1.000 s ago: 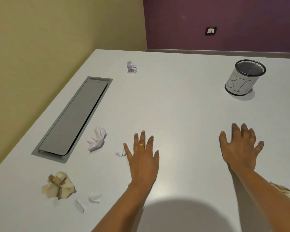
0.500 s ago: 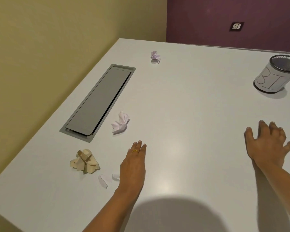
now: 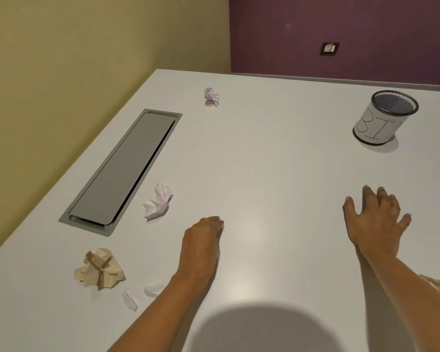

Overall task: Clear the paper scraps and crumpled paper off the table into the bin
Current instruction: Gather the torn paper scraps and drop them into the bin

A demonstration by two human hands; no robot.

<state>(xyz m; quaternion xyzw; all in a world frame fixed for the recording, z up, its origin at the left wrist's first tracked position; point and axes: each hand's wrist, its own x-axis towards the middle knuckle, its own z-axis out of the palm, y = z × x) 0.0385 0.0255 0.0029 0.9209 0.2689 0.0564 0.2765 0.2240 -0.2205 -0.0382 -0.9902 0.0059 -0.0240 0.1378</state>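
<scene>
tbl white | tan wad | white wad | lilac wad | 2 scraps | bin | hatch

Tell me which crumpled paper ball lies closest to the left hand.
The white ball by the grey hatch, just left of the left hand; the tan ball and far lilac ball lie farther off.

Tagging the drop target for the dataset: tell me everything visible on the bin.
The bin is a small round container of black wire mesh, with a dark rim around its open top. White paper wraps the wall, hand-lettered "BI", with a further letter lost round the curve. It stands upright on the white table, far right, with a shadow at its base. Whether anything lies inside cannot be told. Only the table touches it; the right hand rests flat, well short of it.
</scene>
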